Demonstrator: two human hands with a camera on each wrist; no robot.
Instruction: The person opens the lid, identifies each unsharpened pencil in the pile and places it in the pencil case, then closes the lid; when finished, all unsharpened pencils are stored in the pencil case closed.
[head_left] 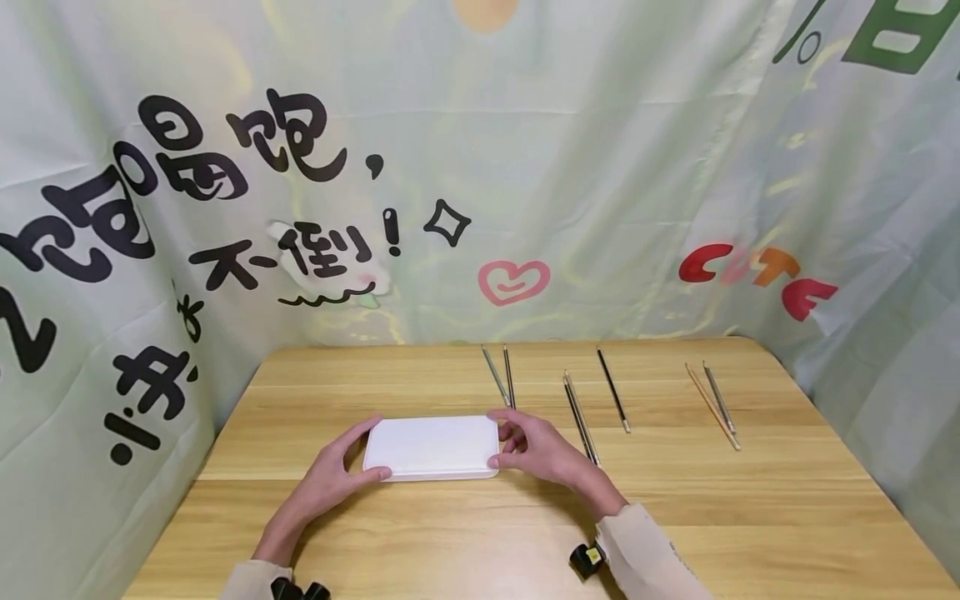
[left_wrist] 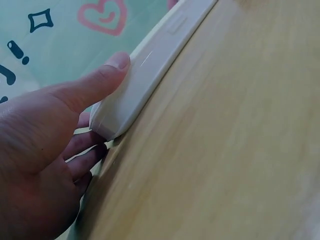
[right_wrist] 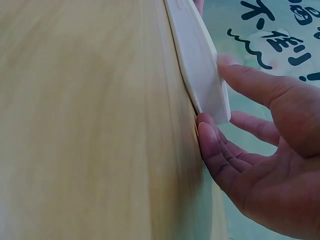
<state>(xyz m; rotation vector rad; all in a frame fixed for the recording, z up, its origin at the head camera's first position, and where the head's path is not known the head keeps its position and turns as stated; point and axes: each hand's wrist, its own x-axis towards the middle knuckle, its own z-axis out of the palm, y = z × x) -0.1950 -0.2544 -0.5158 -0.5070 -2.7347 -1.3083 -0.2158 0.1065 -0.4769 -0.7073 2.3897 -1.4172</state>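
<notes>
A white flat rectangular case (head_left: pixel 432 448) with rounded corners lies lid up on the wooden table, and both hands hold it by its ends. My left hand (head_left: pixel 330 475) grips the left end, thumb at the near corner and a finger at the far corner. At the right end, my right hand (head_left: pixel 543 448) grips it the same way. In the left wrist view the thumb (left_wrist: pixel 118 62) presses on the case's rim (left_wrist: pixel 145 60), with the other fingers by its end. The right wrist view shows fingertips (right_wrist: pixel 207 132) at the bottom edge of the case (right_wrist: pixel 202 65).
Several pencils lie apart on the wooden table (head_left: pixel 450 542): a dark pair (head_left: pixel 579 421) beside the right hand, a black one (head_left: pixel 613 390) further back, an orange-brown one (head_left: pixel 712 407) and a grey one (head_left: pixel 720 398) at the right. A printed curtain (head_left: pixel 585 183) hangs behind the table.
</notes>
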